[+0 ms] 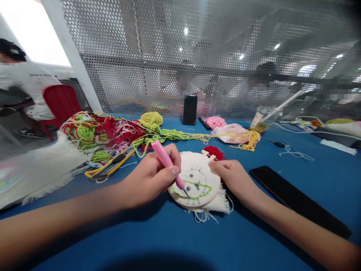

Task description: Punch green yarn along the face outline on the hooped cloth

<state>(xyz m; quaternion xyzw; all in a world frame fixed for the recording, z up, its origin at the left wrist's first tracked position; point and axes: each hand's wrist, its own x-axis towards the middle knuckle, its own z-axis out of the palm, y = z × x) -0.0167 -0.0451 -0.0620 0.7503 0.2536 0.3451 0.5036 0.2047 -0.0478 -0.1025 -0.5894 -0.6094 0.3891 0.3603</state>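
Note:
Pinched in my left hand [158, 173] is a pink punch needle [166, 160], slanting down with its metal tip at the cloth. White fabric [201, 165] is stretched in a round embroidery hoop [194, 206], marked with dark dots and smudges. A line of light green yarn stitches [207, 192] curves across its lower part. My right hand [232, 177] grips the hoop's upper right rim beside its screw clamp, fingers partly hidden behind. Frayed cloth edges hang out below the hoop. Behind the clamp sits a ball of red yarn [214, 152].
A tangled heap of coloured yarn [109, 131] spreads left, with a yellow utility knife [111, 165] before it. Frayed cloth [42, 165] lies far left. At the back stand a black box-like object [190, 110] and a drink cup [259, 119]. A long black object [296, 199] lies right.

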